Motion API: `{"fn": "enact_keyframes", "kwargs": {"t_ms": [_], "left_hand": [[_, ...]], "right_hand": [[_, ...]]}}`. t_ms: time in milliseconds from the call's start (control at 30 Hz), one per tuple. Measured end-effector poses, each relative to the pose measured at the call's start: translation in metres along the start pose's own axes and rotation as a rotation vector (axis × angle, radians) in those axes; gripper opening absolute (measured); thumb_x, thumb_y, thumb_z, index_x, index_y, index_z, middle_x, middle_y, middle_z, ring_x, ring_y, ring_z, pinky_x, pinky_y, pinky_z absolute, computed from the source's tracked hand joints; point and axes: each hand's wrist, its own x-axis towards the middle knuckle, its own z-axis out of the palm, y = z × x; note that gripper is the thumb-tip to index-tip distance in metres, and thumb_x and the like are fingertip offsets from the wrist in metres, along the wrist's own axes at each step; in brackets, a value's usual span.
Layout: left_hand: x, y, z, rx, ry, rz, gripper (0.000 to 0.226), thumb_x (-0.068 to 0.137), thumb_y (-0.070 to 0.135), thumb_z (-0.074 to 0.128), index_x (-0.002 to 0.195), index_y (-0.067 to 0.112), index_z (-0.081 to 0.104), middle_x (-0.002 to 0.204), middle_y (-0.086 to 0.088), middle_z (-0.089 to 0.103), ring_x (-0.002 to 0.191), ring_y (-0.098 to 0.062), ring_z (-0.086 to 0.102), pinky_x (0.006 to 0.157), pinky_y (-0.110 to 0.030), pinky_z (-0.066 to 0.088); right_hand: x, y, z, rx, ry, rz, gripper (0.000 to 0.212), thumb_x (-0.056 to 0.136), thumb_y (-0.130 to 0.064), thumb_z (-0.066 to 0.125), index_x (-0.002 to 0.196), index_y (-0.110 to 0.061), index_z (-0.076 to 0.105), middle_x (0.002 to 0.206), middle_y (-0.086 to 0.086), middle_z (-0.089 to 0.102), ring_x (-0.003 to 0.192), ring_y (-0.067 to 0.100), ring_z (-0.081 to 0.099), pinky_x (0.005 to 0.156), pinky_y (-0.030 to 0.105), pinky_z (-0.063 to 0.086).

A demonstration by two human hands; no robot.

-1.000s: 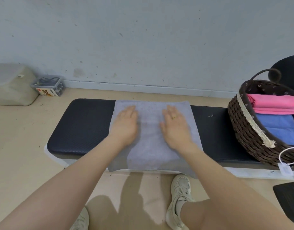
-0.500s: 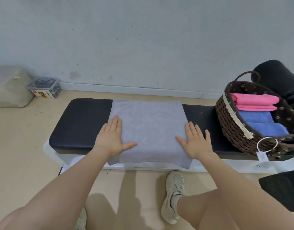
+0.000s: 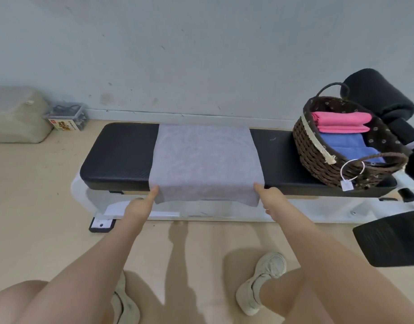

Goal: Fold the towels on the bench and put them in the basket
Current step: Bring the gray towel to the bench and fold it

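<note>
1. Pinching the near corners, your left hand [image 3: 140, 204] and right hand [image 3: 270, 199] each held the grey towel [image 3: 204, 160] between thumb and curled fingers at the bench's front edge.
2. The towel lay flat across the middle of the black bench [image 3: 121, 155], its near hem hanging over the front.
3. The wicker basket [image 3: 318, 155] stood on the bench's right end, well apart from the towel, holding a pink towel [image 3: 341, 121] above a blue towel [image 3: 341, 143].
</note>
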Motion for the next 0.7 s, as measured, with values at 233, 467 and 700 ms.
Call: {"fn": "enact_keyframes", "kwargs": {"t_ms": [233, 467, 700], "left_hand": [[-0.003, 0.018, 0.014, -0.347, -0.156, 0.044, 0.049, 0.090, 0.042, 0.056, 0.125, 0.009, 0.051, 0.110, -0.003, 0.058, 0.096, -0.021, 0.052, 0.084, -0.031, 0.041], [-0.014, 0.015, -0.007, -0.413, -0.209, 0.020, 0.026, 0.090, 0.029, 0.061, 0.104, 0.009, 0.054, 0.110, -0.009, 0.059, 0.097, -0.023, 0.056, 0.064, -0.028, 0.050], [-0.051, 0.033, -0.023, -0.514, 0.010, 0.237, 0.021, 0.090, 0.021, 0.060, 0.106, 0.013, 0.048, 0.101, -0.005, 0.050, 0.088, -0.020, 0.053, 0.066, -0.034, 0.053]], "right_hand": [[-0.002, -0.001, 0.007, 0.380, -0.098, 0.058, 0.045, 0.093, -0.021, 0.057, 0.131, 0.000, 0.046, 0.133, 0.012, 0.053, 0.113, 0.028, 0.052, 0.087, 0.031, 0.038], [-0.021, 0.003, -0.014, 0.329, -0.110, -0.085, 0.018, 0.097, -0.021, 0.050, 0.107, -0.006, 0.052, 0.106, 0.010, 0.059, 0.090, 0.025, 0.057, 0.071, 0.034, 0.051], [-0.051, -0.006, -0.026, 0.435, 0.195, -0.407, 0.016, 0.089, -0.019, 0.057, 0.102, -0.018, 0.049, 0.090, -0.002, 0.050, 0.066, 0.014, 0.047, 0.052, 0.027, 0.042]]}}
